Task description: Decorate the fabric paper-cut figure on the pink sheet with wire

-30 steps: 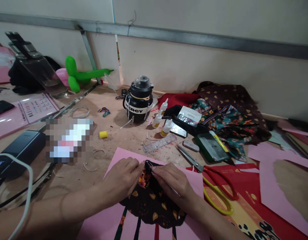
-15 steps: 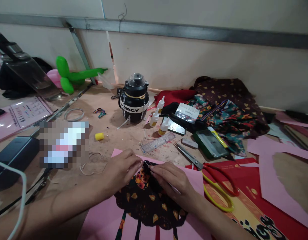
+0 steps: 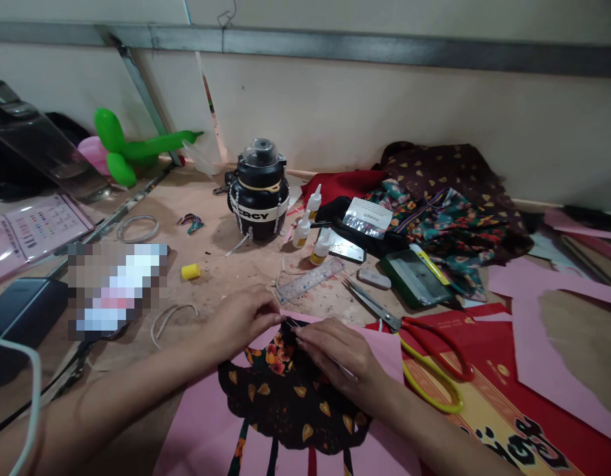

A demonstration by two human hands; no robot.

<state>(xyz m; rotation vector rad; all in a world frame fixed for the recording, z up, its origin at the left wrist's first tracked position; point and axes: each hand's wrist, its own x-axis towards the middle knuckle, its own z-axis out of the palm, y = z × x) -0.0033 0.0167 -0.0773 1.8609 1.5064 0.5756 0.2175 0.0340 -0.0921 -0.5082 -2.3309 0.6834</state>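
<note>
A dark brown cloth piece (image 3: 278, 403) with yellow leaf shapes and a scalloped lower edge lies over pink paper (image 3: 191, 430). Orange flowered cloth (image 3: 280, 354) shows near its top. My left hand (image 3: 248, 314) pinches the black upper tip of the cloth between thumb and finger. Closed round slim metal tweezers (image 3: 292, 323), my right hand (image 3: 338, 354) brings their points to that same tip; most of the tool is hidden by the fingers. Below the cloth, several narrow strips (image 3: 312, 459) in dark, red and flowered colours lie on the paper.
Scissors (image 3: 385, 314) with red and yellow handles lie right of my right hand, by a red printed sheet (image 3: 479, 370). Beyond are a clear ruler (image 3: 310, 281), small glue bottles (image 3: 320, 248), a black water bottle (image 3: 260, 192) and heaped fabric (image 3: 449, 218). A phone (image 3: 122, 291) lies left.
The view has shifted slightly. My left fingers have drawn in closer at the cloth's tip, and its left edge lies a little further left. My right hand keeps its hold on the tweezers.
</note>
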